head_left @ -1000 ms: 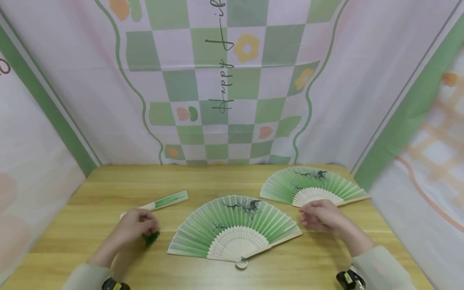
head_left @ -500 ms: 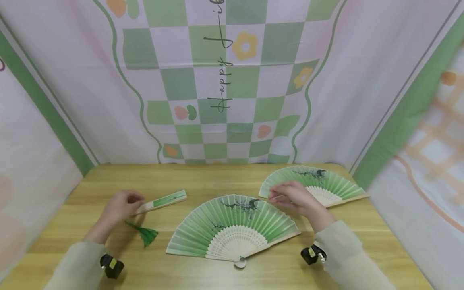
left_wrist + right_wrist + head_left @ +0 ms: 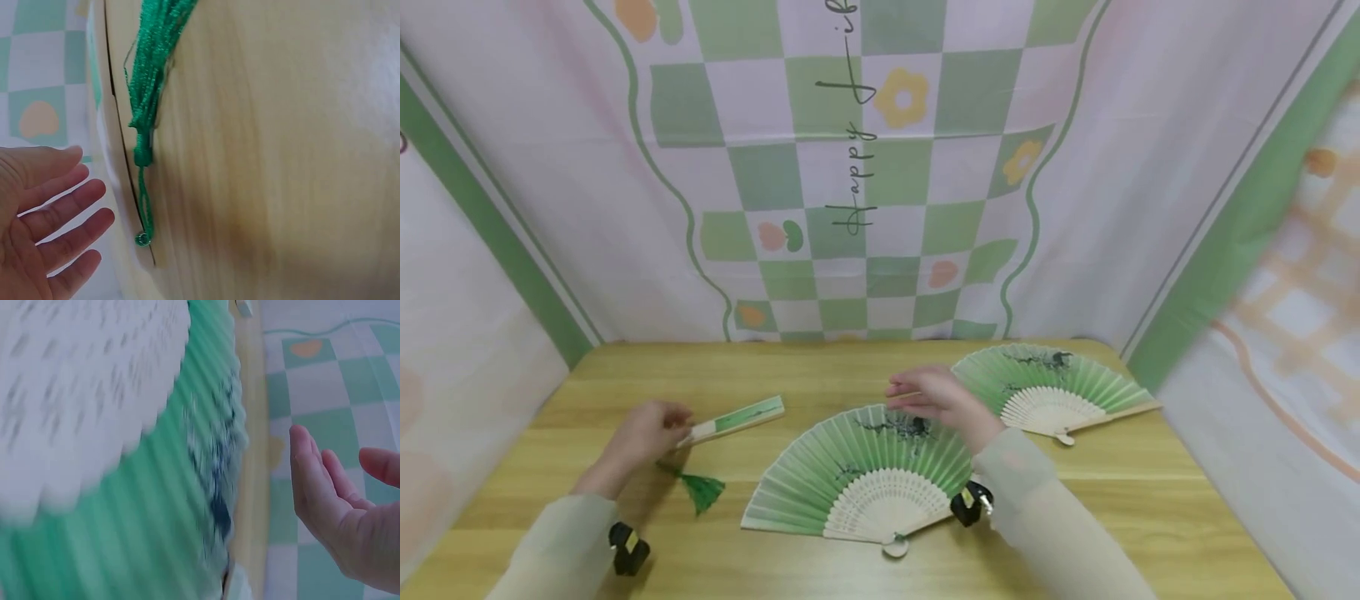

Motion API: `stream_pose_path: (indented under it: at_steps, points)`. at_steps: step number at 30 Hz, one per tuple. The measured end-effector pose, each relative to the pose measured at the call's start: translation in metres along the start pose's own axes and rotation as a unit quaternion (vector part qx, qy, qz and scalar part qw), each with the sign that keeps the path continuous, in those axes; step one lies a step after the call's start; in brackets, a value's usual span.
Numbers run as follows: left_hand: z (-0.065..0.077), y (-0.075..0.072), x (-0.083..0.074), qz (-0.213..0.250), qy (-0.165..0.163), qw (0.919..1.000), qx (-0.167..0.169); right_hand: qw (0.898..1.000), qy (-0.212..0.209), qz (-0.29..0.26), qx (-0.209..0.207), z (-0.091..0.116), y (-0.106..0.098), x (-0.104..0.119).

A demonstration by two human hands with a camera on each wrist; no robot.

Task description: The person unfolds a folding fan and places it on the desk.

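A folded fan (image 3: 741, 419) with a pale handle and green print lies at the left of the table. Its green tassel (image 3: 153, 75) trails toward the front. My left hand (image 3: 642, 437) is at the handle end, fingers loosely curved and apart in the left wrist view, gripping nothing. A green fan (image 3: 805, 483) with a dark branch print lies spread in the middle. Over its top edge hovers my right hand (image 3: 943, 404), fingers extended and holding nothing; the sleeve covers the fan's right side. Farther back at right lies a second spread fan (image 3: 1108, 383).
The wooden table (image 3: 647, 367) ends at a hanging cloth (image 3: 842, 175) with green checks. More cloth hangs along both sides. A small black camera (image 3: 628, 548) is strapped at the left wrist, another (image 3: 972, 503) at the right.
My right hand has travelled left from the back fan to above the middle fan. My left hand has shifted slightly left and back, uncovering the tassel. The fans stay put.
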State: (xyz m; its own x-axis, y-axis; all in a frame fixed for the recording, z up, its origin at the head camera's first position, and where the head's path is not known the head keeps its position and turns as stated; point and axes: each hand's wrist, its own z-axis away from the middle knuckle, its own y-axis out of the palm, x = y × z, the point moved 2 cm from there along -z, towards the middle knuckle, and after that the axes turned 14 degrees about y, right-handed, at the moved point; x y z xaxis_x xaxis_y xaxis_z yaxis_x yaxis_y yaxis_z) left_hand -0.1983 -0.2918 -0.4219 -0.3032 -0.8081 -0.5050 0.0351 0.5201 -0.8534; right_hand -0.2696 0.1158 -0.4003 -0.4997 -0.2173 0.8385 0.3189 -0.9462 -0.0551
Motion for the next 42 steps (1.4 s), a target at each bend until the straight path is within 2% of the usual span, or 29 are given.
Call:
stream_pose_path:
  at_steps: [7,15,23,31,36,42]
  points:
    - [-0.001,0.008,0.008,-0.032,0.01,0.9993,0.015,0.999,0.007,-0.036,0.021,-0.012,0.033,0.005]
    - [-0.001,0.012,0.008,-0.057,0.041,0.9974,0.014,0.997,0.021,-0.054,0.041,-0.027,0.061,0.005]
    - [-0.001,0.016,0.009,-0.085,0.026,0.9956,0.027,0.992,0.042,-0.106,0.048,-0.04,0.084,-0.001]
    - [0.001,0.012,0.011,-0.035,0.024,0.9987,0.03,0.986,0.048,-0.159,0.032,-0.045,0.104,-0.01]
    - [0.002,0.011,0.015,0.003,0.026,0.9987,0.043,0.985,0.049,-0.158,0.05,-0.047,0.115,-0.014]
    - [0.001,0.013,0.021,0.051,0.037,0.9968,0.049,0.981,0.054,-0.173,0.068,-0.048,0.118,-0.013]
